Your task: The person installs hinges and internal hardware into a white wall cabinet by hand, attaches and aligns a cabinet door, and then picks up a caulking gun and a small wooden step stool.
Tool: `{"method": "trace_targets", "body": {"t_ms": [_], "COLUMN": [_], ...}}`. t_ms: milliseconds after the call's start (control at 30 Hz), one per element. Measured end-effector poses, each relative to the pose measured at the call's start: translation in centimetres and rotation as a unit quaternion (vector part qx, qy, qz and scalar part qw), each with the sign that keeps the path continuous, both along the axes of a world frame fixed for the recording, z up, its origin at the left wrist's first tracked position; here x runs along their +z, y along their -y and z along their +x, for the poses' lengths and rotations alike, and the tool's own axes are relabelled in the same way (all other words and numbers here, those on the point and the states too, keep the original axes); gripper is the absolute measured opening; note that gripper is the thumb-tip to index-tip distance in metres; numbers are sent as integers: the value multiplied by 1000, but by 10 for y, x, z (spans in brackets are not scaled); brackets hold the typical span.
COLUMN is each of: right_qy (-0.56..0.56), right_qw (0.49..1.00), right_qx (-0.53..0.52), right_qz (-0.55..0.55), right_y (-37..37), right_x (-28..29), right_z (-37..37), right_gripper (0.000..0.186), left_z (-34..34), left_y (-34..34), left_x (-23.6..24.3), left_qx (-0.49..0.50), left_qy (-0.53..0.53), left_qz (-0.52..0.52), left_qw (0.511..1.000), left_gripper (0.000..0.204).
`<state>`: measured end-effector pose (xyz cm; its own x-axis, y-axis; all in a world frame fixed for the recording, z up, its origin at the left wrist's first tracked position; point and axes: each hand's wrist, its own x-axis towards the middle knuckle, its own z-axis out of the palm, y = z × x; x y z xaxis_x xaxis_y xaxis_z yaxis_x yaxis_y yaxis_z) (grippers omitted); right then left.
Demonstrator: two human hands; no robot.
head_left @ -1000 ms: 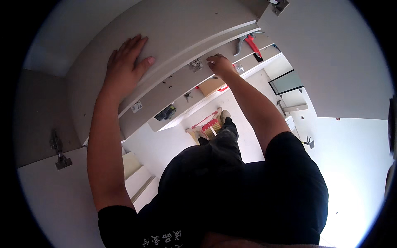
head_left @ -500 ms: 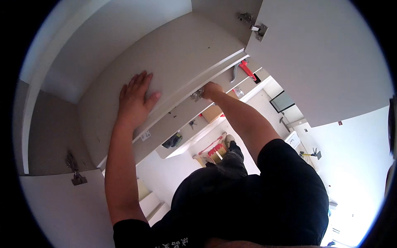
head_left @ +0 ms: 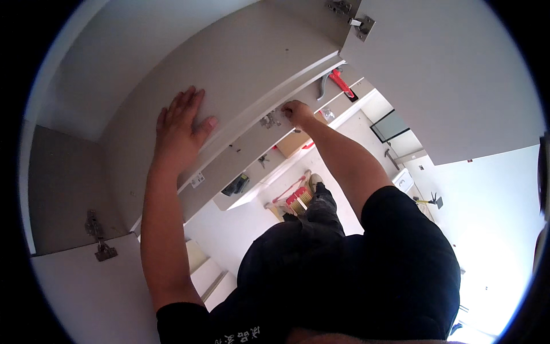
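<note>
My left hand [head_left: 182, 129] lies flat, fingers stretched out, on the grey-beige bottom panel [head_left: 240, 74] of an open cabinet. My right hand [head_left: 298, 113] is below that panel's front edge, over a lower shelf board [head_left: 246, 150]. Its fingers are curled together, and whatever they may hold is too small or hidden to make out. Just left of those fingers sits a small pile of shiny metal fittings [head_left: 270, 120]. Farther right on the same board lies a red-handled tool [head_left: 342, 84] with a grey lever.
A white cabinet door [head_left: 447, 74] hangs open on the right, with a metal hinge [head_left: 362, 26]. Another hinge [head_left: 104, 247] is at lower left. Below are a cardboard box [head_left: 292, 143], a dark tool [head_left: 236, 184] and a red-and-yellow stool-like object [head_left: 298, 199] by my foot.
My right hand has drawn a little to the right, off the metal fittings, leaving them more exposed. The left hand stays flat on the panel while the whole view shifts slightly.
</note>
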<state>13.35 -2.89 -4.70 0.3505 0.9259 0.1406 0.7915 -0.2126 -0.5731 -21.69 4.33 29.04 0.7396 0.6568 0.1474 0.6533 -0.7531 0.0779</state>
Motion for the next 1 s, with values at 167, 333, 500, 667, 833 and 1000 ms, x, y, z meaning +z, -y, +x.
{"method": "trace_targets", "body": {"t_ms": [167,333,500,667,833,1000], "right_qy": [-67,-28,54,63,20,-239], "right_qw": [997,997,992,982,977,971], "right_qx": [11,67,26,-22,-62,-25], "right_qz": [38,9,-115,-175,-204,22], "right_y": [16,14,-5,-12,-4,51], "right_x": [7,24,27,43,58,69], "right_z": [-2,-12,-22,-32,-40,-32], "right_gripper": [21,21,22,22,21,18], "left_z": [-4,-6,-4,-6,-3,-2], "left_y": [-2,-4,-7,-9,-10,-5], "left_x": [-6,-4,-2,-2,-2,3], "left_qx": [-5,-6,-28,-29,-31,-41], "left_qy": [6,9,21,24,25,25], "left_qz": [3,-7,-22,-27,-29,-36], "left_qw": [1000,1000,999,999,999,998], "left_gripper": [67,67,67,69,68,68]}}
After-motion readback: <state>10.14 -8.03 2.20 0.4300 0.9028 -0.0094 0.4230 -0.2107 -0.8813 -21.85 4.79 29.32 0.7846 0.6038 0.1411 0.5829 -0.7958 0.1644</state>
